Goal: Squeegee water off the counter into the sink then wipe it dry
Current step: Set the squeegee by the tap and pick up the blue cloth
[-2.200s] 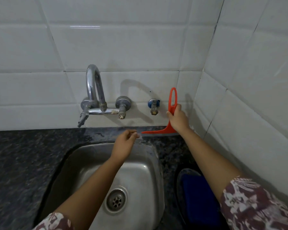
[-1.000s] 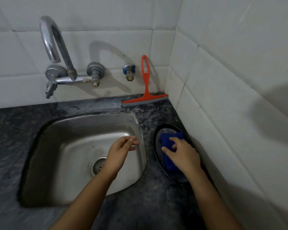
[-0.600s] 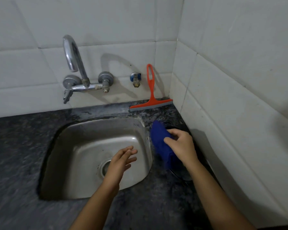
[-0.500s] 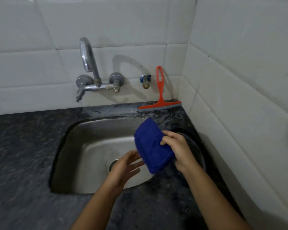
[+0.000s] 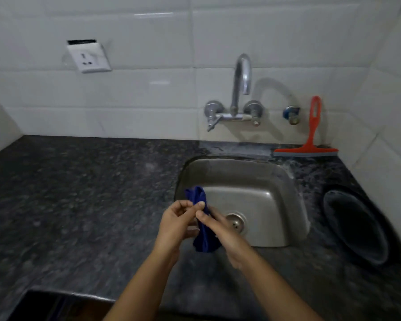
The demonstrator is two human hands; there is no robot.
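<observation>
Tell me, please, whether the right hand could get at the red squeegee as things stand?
Probably yes: the squeegee stands against the back wall beyond the sink, with nothing in between. But the right hand and left hand both hold the blue cloth, so it must let go first.

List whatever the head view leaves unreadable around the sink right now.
1. Head view: blue cloth, gripped by left hand and right hand; their fingers cover its middle, so its fold is unreadable.
2. Head view: dark speckled stone counter; blur and pattern hide any leftover water.
3. Head view: black object, bottom left, cut off by the frame edge.
4. Head view: black round dish; too dark to see inside.
</observation>
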